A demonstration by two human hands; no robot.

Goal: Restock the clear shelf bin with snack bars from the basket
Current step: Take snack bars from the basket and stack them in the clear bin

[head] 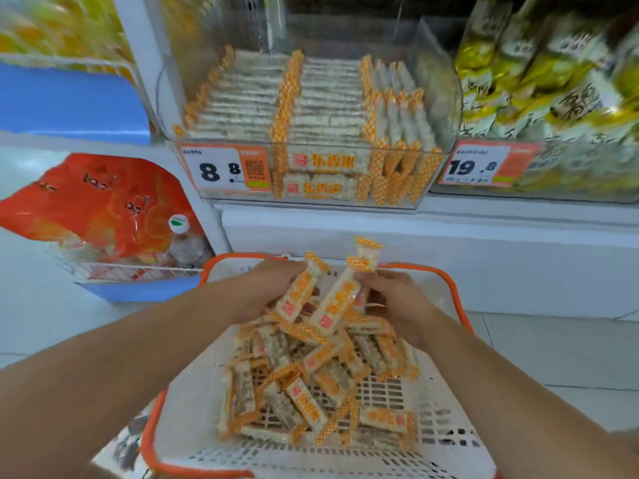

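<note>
A white shelf [449, 233] runs across the far side, and on it stands the clear shelf bin [439, 108], filled with rows of snack bars. Just right of it on the same shelf sits another clear bin [539, 188] of yellow-green packets. Near, on the pale tiled floor [570, 357], sits the white basket [446, 440] with its orange rim.
</note>
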